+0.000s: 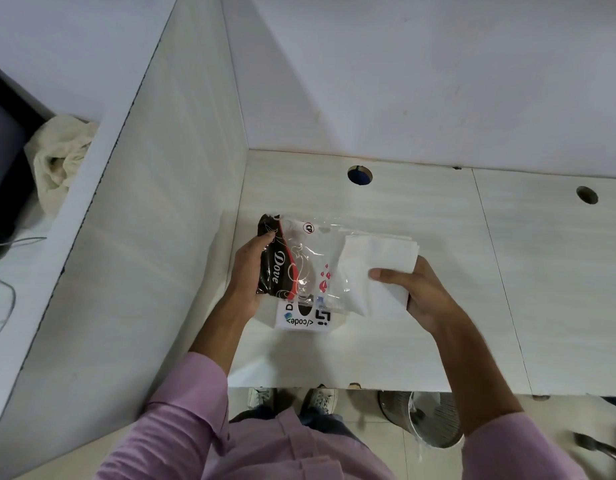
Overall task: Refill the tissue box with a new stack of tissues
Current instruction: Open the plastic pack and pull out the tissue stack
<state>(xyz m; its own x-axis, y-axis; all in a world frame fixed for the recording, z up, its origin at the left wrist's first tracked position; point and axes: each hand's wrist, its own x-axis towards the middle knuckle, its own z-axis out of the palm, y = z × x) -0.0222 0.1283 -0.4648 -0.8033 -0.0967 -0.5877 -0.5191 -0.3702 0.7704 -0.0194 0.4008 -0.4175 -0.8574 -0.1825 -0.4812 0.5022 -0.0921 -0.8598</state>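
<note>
Both hands have their fingers [266, 238] curled: the left hand [245, 271] grips the dark end of a clear plastic wrapper [301, 258], and the right hand [425, 293] pinches the white tissue stack [372, 261] sticking out of its other end. Just beneath them, the printed tissue box [299, 321] sits on the pale worktop [420, 209].

Left hand [248, 271] gripping wrapper [292, 261] — right hand [422, 292] pinching tissue stack [372, 268]

So the plastic wrapper [292, 261] is clear with a dark brown band, red stripe, white lettering and little red petals. The stack of tissues [375, 268] is plain white, tissue box [301, 320] white with black print, desk [420, 341] pale woodgrain, shirt sleeve [192, 393] lilac.
</note>
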